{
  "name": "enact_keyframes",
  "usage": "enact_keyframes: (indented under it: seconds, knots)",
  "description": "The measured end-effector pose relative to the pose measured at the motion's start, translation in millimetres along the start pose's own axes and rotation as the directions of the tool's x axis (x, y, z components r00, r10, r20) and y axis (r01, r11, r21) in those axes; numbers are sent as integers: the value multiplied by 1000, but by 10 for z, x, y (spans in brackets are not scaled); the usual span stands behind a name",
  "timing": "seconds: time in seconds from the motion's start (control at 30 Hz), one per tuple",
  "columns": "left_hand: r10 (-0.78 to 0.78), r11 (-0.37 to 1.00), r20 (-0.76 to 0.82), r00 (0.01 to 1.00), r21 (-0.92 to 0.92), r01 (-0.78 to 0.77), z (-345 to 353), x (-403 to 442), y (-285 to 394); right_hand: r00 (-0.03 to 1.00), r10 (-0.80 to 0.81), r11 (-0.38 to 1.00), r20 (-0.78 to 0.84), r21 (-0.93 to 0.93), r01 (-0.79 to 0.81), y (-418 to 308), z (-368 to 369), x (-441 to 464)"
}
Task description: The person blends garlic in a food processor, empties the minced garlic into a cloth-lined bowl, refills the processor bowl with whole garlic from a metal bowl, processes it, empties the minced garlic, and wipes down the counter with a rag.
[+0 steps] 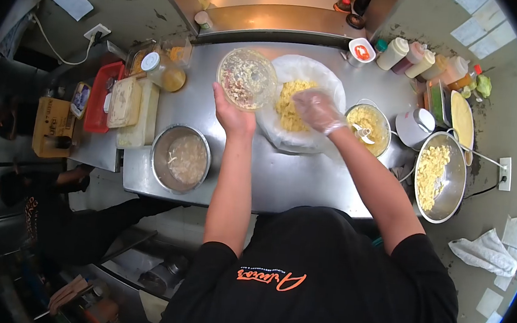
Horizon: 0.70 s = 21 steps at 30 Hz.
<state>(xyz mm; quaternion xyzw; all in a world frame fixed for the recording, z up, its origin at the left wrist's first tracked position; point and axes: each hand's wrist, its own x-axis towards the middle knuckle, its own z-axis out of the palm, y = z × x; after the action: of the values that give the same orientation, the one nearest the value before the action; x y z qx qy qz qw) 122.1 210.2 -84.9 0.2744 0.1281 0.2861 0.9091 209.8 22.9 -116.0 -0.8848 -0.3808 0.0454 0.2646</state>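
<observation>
My left hand [234, 110] grips the rim of a clear bowl [246, 79], which is tilted and has bits of pale and reddish chopped food stuck inside. In a clear plastic glove, my right hand [319, 110] is over finely chopped yellow food [288, 105] at its right side; its fingers are blurred. That food lies in a wide basin lined with white cloth or plastic [330, 75]. Just right of the basin stands a food processor bowl [369, 125] with yellow chopped food and a white blade hub inside. Its white motor base [414, 126] is beside it.
A steel pot [181, 158] with cloudy liquid stands at the front left. At the right edge, a steel bowl [441, 177] holds yellow chunks. Squeeze bottles [410, 58] line the back right. Containers and a red tray [104, 95] are at left, where another person [63, 218] stands.
</observation>
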Motion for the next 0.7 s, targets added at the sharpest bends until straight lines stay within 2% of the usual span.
enact_keyframes:
  seconds: [0.07,0.1,0.2,0.3,0.33,0.4,0.5,0.6,0.63,0.7]
  knots:
    - [24,999,-29,999,-35,-25,20,-5,0,988,-72,952,139,-285,110,-8,275,229]
    - [40,999,-42,998,-32,-42,33,-22,12,985,-31,932,167,-352,89,-122,257,263]
    - [84,996,-74,994,-9,-85,23,-159,79,991,-33,922,128,-379,80,-85,497,328]
    - [120,993,-64,991,26,-119,-54,-231,179,991,-132,929,-28,-353,114,-32,699,364]
    - [128,992,-87,988,21,-127,-102,-242,203,992,-123,939,-29,-327,107,-20,768,358]
    - [127,992,-122,984,1,-128,-130,-248,222,995,-90,955,-37,-288,76,5,760,328]
    - [94,995,-136,986,-1,-95,-52,-305,256,997,78,951,17,-301,-69,-150,526,277]
    - [91,996,-134,987,28,-88,53,-317,218,980,117,992,-160,-29,-123,-157,460,113]
    - [98,995,-131,987,47,-92,72,-333,205,973,179,984,-148,18,-178,-121,402,99]
    - [48,999,-97,994,18,-47,115,-326,152,936,340,912,-93,274,-304,31,311,132]
